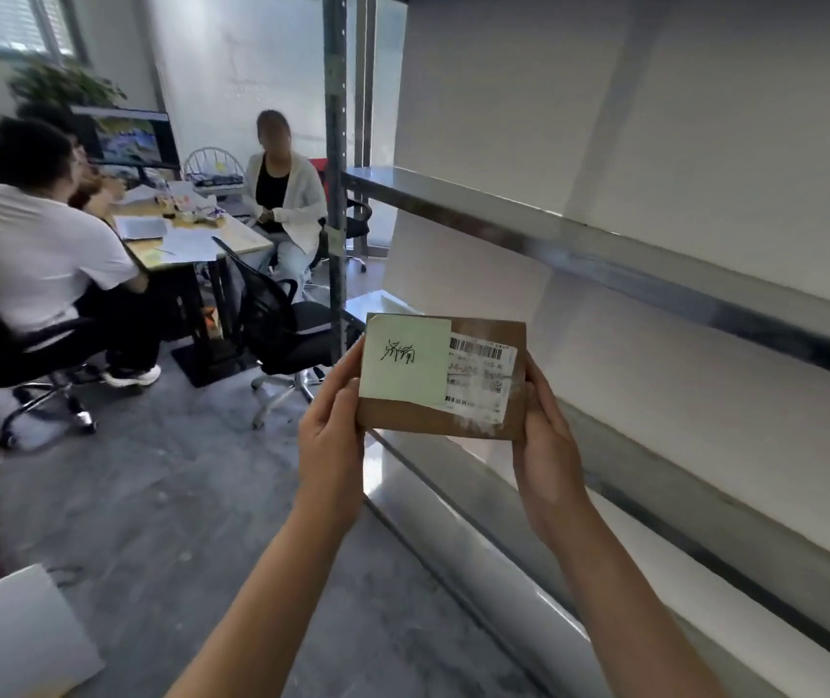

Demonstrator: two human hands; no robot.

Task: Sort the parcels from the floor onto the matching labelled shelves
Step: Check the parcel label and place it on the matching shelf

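A flat brown cardboard parcel (440, 380) with a pale green handwritten note (404, 362) and white barcode label (481, 377) is held up in front of the grey metal shelving unit (604, 254); left hand (330, 435) and right hand (549, 445) fingers clamp its short sides

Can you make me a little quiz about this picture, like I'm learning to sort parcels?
1. True or false: both hands hold the flat brown cardboard parcel.
2. Which is on the parcel's left part? A) pale green handwritten note B) red sticker C) blue tape
3. Fill in: the grey metal shelves beside the parcel look ____.

Key:
1. True: left hand and right hand grip its short edges.
2. A, the pale green handwritten note.
3. Bare.
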